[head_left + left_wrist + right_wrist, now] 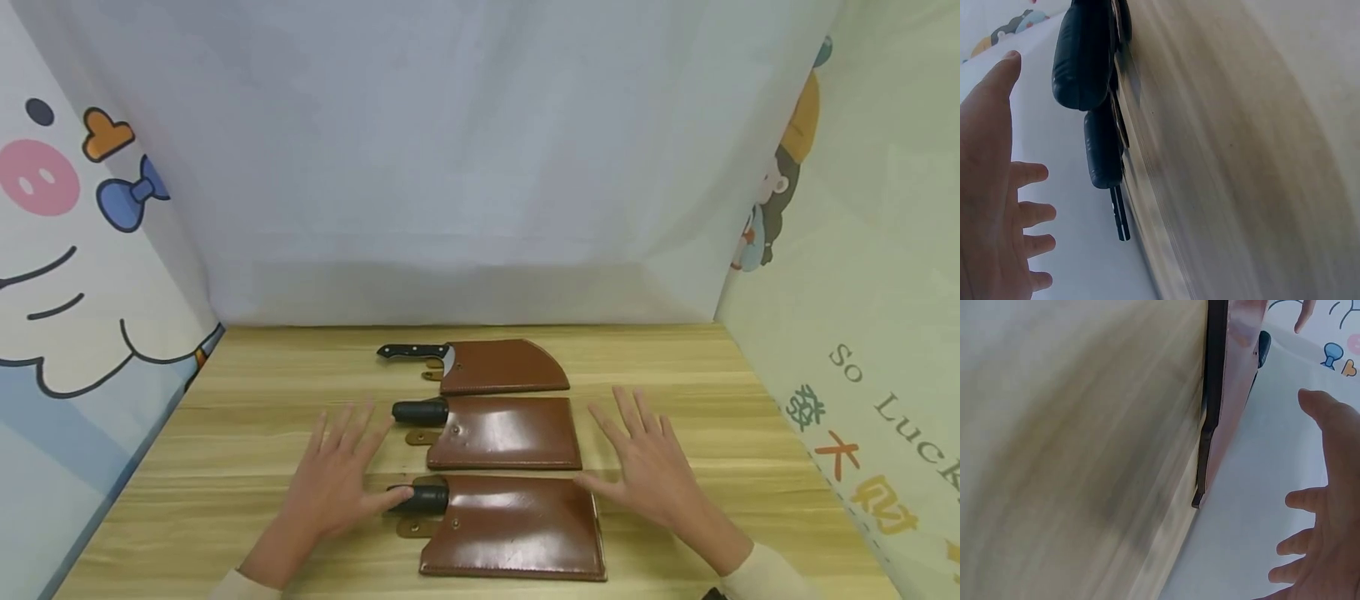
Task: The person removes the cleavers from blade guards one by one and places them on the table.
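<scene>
Three cleavers in brown leather sheaths lie in a column on the wooden table, handles to the left. The nearest cleaver (517, 529) and the middle cleaver (510, 433) have thick dark handles; the far cleaver (506, 365) has a slim black riveted handle and a curved sheath. My left hand (333, 475) is spread beside the handles, its thumb overlapping the nearest handle (429, 500) in the head view. In the left wrist view that thumb stands apart from the dark handle (1082, 59). My right hand (652, 467) is spread by the sheaths' right ends, holding nothing.
A pale grey cloth (465, 167) hangs behind the table (247, 400). A cartoon-printed sheet (90, 250) stands at the left, and a pale green printed sheet (862, 292) with lettering at the right. Small snap straps (422, 437) stick out by the handles.
</scene>
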Tool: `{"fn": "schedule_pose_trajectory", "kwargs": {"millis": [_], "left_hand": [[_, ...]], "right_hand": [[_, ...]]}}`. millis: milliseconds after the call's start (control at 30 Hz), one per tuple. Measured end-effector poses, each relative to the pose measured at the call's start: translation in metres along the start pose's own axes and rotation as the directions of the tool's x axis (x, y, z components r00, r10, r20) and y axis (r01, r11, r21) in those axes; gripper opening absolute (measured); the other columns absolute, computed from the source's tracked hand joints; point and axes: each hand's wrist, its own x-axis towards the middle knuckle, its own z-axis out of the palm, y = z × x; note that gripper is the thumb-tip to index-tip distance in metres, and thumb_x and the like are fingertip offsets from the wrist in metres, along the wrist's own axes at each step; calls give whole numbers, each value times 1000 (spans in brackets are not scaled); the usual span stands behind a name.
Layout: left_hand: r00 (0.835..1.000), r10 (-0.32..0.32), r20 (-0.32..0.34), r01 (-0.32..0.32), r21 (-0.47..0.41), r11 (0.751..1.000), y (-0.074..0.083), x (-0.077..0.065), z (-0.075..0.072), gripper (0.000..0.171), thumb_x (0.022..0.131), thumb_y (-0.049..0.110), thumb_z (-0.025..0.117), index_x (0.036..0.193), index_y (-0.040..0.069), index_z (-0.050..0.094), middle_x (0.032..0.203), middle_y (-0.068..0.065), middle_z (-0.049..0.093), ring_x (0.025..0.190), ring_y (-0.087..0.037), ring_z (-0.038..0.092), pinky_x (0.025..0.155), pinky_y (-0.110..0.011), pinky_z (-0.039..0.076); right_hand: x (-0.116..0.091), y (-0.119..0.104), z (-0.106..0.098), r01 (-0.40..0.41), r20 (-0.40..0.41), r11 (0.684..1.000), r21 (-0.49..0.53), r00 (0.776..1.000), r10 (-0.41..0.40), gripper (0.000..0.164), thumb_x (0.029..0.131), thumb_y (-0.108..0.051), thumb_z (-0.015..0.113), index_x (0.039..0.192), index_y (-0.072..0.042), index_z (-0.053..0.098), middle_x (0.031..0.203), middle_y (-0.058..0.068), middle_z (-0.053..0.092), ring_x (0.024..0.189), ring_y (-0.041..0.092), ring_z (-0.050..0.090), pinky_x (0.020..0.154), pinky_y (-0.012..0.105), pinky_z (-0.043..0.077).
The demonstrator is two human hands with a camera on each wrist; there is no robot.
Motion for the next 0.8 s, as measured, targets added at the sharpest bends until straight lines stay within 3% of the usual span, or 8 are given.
{"fn": "schedule_pose_trajectory", "kwargs": {"millis": [333, 467, 800], "left_hand": [[1000, 31, -1, -31, -33, 999, 16, -18, -4, 98, 86, 78, 59, 158, 13, 39, 163, -16, 35, 148, -42, 35, 120, -62, 25], [998, 68, 0, -67, -86, 994, 26, -24, -2, 96, 87, 76, 59, 156, 11, 42, 160, -15, 41, 145, -41, 40, 118, -61, 31], [988, 93, 121, -64, -230, 971, 42, -27, 5, 92, 88, 76, 58, 152, 11, 49, 156, -12, 48, 143, -37, 45, 117, -55, 36]], "right_hand": [[-26, -19, -2, 58, -12, 998, 12, 998, -58, 98, 80, -77, 68, 156, -19, 44, 165, 21, 27, 150, 49, 25, 106, 75, 36], [-35, -31, 0, 94, -17, 995, 40, 995, -94, 98, 80, -77, 69, 155, -18, 46, 164, 20, 30, 148, 48, 30, 104, 74, 38], [-49, -50, 12, 152, 68, 985, 84, 985, -158, 108, 75, -83, 67, 159, -21, 40, 166, 19, 28, 149, 45, 33, 108, 70, 38]]}}
